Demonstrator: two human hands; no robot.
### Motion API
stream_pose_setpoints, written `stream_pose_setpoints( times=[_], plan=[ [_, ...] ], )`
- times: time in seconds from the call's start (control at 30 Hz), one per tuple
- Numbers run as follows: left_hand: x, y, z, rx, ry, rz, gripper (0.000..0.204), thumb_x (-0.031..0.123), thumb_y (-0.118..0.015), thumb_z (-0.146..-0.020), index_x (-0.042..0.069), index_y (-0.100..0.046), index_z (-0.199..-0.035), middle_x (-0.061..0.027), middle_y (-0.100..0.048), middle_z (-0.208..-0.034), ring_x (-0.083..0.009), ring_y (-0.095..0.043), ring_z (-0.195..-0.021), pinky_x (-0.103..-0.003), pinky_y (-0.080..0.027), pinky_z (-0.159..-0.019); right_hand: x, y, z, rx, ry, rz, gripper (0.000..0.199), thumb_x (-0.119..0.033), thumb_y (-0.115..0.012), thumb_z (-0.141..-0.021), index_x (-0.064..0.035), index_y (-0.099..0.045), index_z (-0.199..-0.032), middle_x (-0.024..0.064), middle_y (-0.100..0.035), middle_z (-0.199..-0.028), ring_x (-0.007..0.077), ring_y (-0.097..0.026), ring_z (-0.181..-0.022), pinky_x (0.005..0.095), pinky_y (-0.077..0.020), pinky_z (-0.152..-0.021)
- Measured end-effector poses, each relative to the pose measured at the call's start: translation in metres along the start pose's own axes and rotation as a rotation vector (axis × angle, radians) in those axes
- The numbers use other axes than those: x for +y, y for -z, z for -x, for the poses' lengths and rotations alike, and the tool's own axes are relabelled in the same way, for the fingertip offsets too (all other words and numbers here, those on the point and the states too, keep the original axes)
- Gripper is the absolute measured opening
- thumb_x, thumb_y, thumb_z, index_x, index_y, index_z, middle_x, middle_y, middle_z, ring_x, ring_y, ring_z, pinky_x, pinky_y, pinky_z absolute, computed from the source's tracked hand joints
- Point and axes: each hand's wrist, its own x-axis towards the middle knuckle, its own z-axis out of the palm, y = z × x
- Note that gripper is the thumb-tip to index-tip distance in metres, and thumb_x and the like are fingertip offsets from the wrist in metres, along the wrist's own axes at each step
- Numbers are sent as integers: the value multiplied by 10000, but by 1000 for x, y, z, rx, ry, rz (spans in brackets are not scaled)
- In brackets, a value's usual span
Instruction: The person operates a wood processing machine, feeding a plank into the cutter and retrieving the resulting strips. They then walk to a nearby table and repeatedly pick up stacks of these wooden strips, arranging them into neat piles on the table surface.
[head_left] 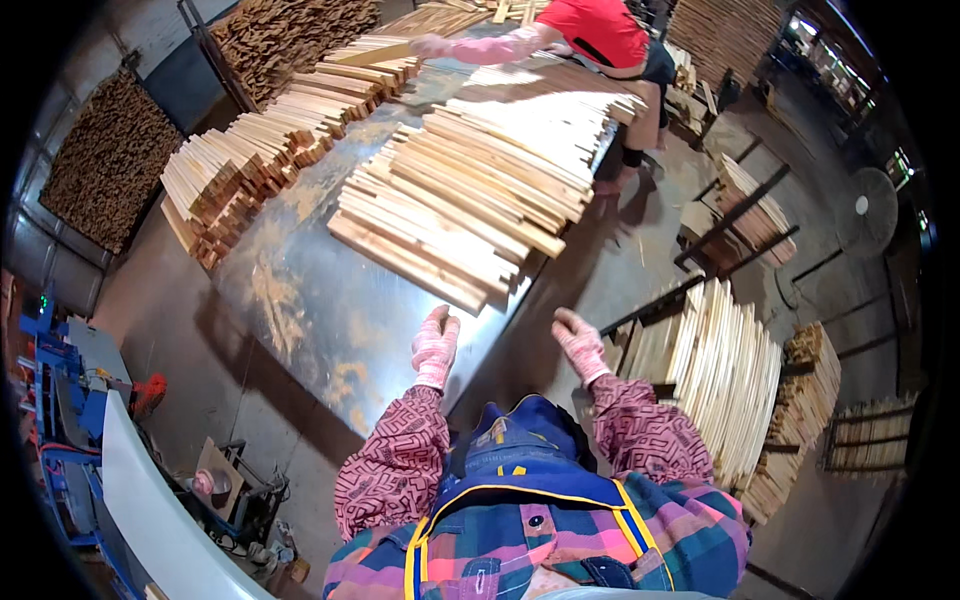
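My left hand (435, 347), in a pink-and-white knit glove with bare fingertips, is over the near end of the metal table (300, 345). Its fingers reach toward a row of pale wooden strips (455, 190), just short of the nearest strip, and nothing shows in them. Off the table's right edge hangs my right hand (582, 347), gloved the same way, with its fingers extended and no object visible in it. The strips lie side by side across the table, their ends uneven.
Stacked wooden strips (235, 165) line the table's left edge. At the far end a person in a red shirt (600, 32) reaches across with a gloved arm. Racks of strips (725, 370) stand to my right, near a fan (866, 210). Blue machinery (75, 400) is at left.
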Motion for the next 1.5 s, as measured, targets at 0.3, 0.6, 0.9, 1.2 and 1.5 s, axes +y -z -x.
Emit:
stream_pose_setpoints(
  times=[0.3,0.6,0.9,1.2,1.5],
  plan=[
    [90,-76,-206,199,154,-564,837,581,-485,-892,24,-252,-1471,-211,-330,-1474,-391,-252,-1379,-519,-145,-1146,-125,-1,-347,-146,121,870,685,-395,-620,-823,-83,-415,-1397,177,-431,-1422,362,-436,-1280,448,-365,-1063],
    [159,-167,-280,405,330,363,887,341,-702,-827,105,-191,-1512,-236,-326,-1472,-313,-399,-1311,-473,-308,-1109,-149,7,-479,-548,12,760,856,-470,-630,-833,-63,-265,-1492,247,-525,-1313,341,-553,-1169,418,-435,-1003],
    [199,-198,-315,431,176,16,964,242,-741,-790,45,-141,-1518,-214,-221,-1533,-343,-218,-1421,-403,-198,-1171,-174,10,-509,-773,-20,791,738,-524,-607,-822,30,-505,-1300,258,-607,-1193,353,-594,-1117,436,-469,-959],
    [162,-190,-363,790,73,520,871,221,-711,-847,59,-175,-1514,-214,-306,-1497,-320,-307,-1382,-391,-254,-1139,-172,-62,-543,-713,-68,916,808,-683,-566,-796,50,-639,-1129,253,-657,-1071,370,-629,-1046,433,-477,-903],
    [279,-140,-319,620,-73,795,899,125,-745,-793,1,-198,-1496,-161,-367,-1445,-238,-371,-1299,-354,-326,-1093,-232,-28,-530,-634,263,642,815,-711,-593,-748,63,-653,-998,239,-676,-920,364,-661,-886,423,-500,-811]
  ],
)
